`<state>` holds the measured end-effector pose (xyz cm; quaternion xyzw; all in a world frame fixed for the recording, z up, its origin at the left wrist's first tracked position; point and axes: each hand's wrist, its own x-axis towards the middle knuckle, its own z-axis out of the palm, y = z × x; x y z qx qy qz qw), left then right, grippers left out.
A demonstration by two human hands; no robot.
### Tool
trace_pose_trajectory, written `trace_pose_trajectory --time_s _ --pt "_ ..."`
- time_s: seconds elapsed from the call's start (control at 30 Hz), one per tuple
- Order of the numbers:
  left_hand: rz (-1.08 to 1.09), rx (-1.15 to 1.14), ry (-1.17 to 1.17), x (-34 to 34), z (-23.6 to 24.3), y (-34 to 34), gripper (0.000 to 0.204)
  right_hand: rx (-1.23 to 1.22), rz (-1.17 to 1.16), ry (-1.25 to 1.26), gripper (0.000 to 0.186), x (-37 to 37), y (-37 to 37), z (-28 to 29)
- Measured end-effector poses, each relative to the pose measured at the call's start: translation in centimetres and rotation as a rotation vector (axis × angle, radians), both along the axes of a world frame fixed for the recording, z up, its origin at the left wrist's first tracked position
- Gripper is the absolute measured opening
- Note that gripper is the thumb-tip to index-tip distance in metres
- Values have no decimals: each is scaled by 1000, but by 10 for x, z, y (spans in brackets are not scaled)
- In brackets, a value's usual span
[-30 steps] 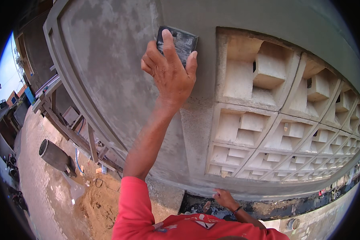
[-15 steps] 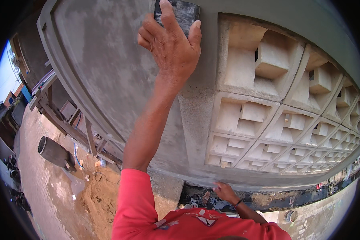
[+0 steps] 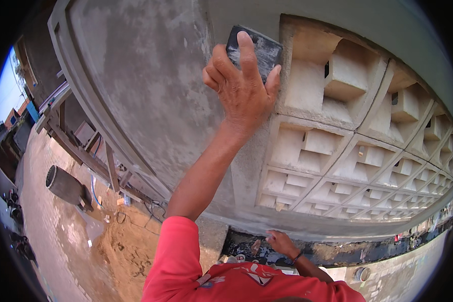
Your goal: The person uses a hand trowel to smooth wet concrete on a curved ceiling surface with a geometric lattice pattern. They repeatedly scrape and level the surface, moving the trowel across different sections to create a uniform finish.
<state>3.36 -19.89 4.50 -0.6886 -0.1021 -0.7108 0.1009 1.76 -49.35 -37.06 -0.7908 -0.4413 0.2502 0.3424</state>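
Note:
My left hand [image 3: 239, 88] grips a dark, rectangular flat pad [image 3: 262, 50] streaked with pale grey and presses it against the grey plastered wall [image 3: 131, 75]. It is just left of a grid of cream concrete vent blocks [image 3: 350, 80], near the top corner block. My right hand [image 3: 282, 242] is low, close to the foot of the wall below the grid, its fingers loosely bent and apart with nothing visible in them. A dark band on my right wrist shows.
At left are a wooden trestle [image 3: 75, 146], a dark barrel [image 3: 65, 183], a sand pile [image 3: 123, 241], hoses and parked motorbikes [image 3: 20, 246]. A dark trench [image 3: 337, 254] runs along the wall's foot, with a paved strip [image 3: 397, 272] beside it.
My left hand rose with the pad, then moved right and down to beside the block grid. My right hand has shifted only slightly.

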Motion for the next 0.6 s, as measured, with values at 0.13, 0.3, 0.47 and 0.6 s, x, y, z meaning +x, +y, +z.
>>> trace_pose_trajectory --time_s 0.13,0.3,0.47,0.6 --pt "-55 -31 82 -13 -105 -3 80 2 -15 5 42 0 0 0" --pt "-19 -130 -17 -12 -45 4 79 18 -44 -21 43 -1 -8 -7" --pt "-30 -96 18 -3 -58 -16 80 20 -16 -9 43 1 -15 -10" --pt "-43 -172 19 -11 -118 -5 81 56 -29 -52 41 4 -15 -7"
